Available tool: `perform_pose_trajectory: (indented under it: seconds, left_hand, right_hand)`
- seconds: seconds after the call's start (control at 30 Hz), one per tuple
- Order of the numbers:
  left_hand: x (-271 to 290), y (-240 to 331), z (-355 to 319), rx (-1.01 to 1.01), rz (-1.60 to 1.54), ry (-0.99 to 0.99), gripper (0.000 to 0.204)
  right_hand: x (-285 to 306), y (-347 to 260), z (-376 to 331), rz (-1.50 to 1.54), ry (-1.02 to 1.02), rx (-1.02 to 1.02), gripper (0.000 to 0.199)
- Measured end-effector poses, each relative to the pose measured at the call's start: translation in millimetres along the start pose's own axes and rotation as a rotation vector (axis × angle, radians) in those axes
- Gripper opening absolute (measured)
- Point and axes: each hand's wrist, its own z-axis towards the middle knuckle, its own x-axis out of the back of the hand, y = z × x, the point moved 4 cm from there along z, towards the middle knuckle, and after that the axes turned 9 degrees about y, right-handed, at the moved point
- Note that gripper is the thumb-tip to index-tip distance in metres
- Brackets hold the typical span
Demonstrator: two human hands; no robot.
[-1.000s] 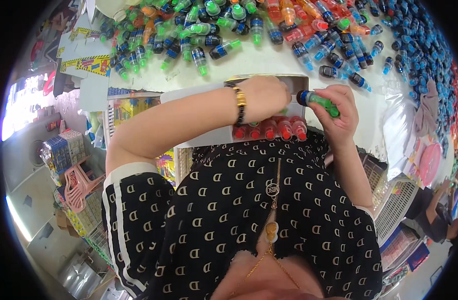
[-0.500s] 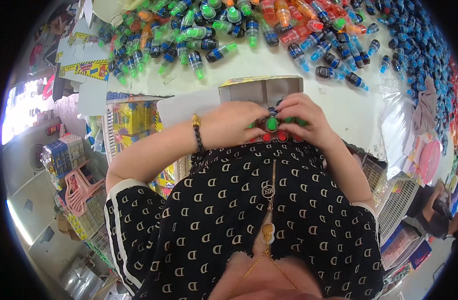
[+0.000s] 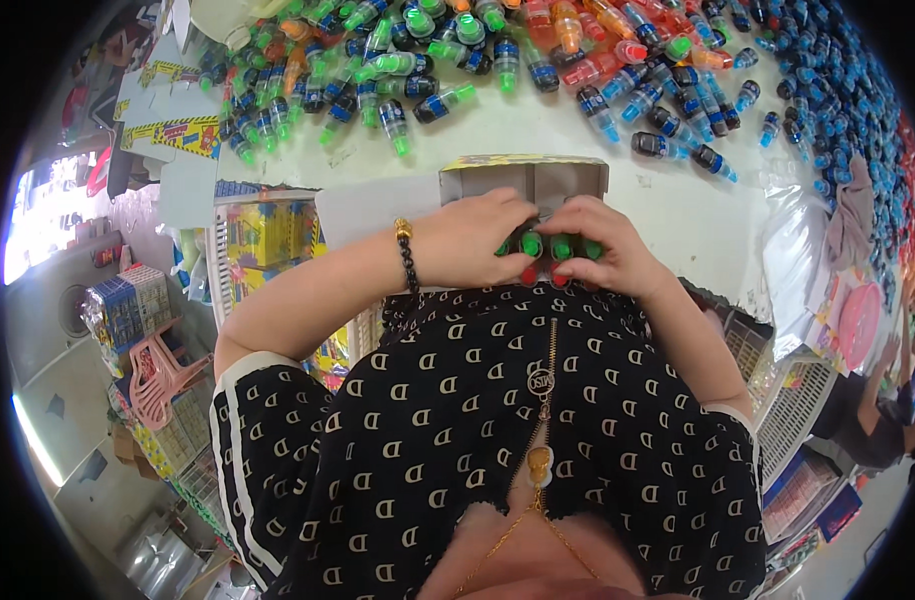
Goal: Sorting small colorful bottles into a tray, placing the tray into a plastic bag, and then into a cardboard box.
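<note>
Left hand (image 3: 473, 240): curled over small green-capped plastic bottles (image 3: 531, 243), fingertips pressing on caps; clenched round a bottle or only resting on top — cannot tell.
Right hand (image 3: 606, 245): same pose on right side of the row, fingers bent over caps; grasp also unclear.
Bottles' place: upright in a row at near end of open grey cardboard box (image 3: 526, 180), red caps (image 3: 529, 274) just below, close to body.
Key relation: caps directly under both hands' fingertips, long axis pointing up at camera; both hands equally near, touching from opposite sides.
Loose stock: heap of small colourful bottles (image 3: 578, 60) on white tabletop (image 3: 678, 200), well apart, beyond box.
</note>
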Motion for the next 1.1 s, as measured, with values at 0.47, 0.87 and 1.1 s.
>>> perform_pose_trajectory:
  seconds: [0.47,0.87,1.1]
  left_hand:
    - [77.6,5.5,91.9,-0.216,0.288,0.091,0.031]
    - [51.8,-40.4,211.3,-0.538,0.908,0.245,0.025]
    - [47.2,-3.2,170.8,-0.711,0.676,0.197,0.024]
  right_hand:
    - [89.1,-7.4,-7.9,-0.487,0.518,-0.086,0.033]
    - [107.2,48.2,-20.9,-1.137,0.487,-0.161,0.044]
    - [103.8,49.4,-43.2,-0.558,0.687,-0.131,0.027]
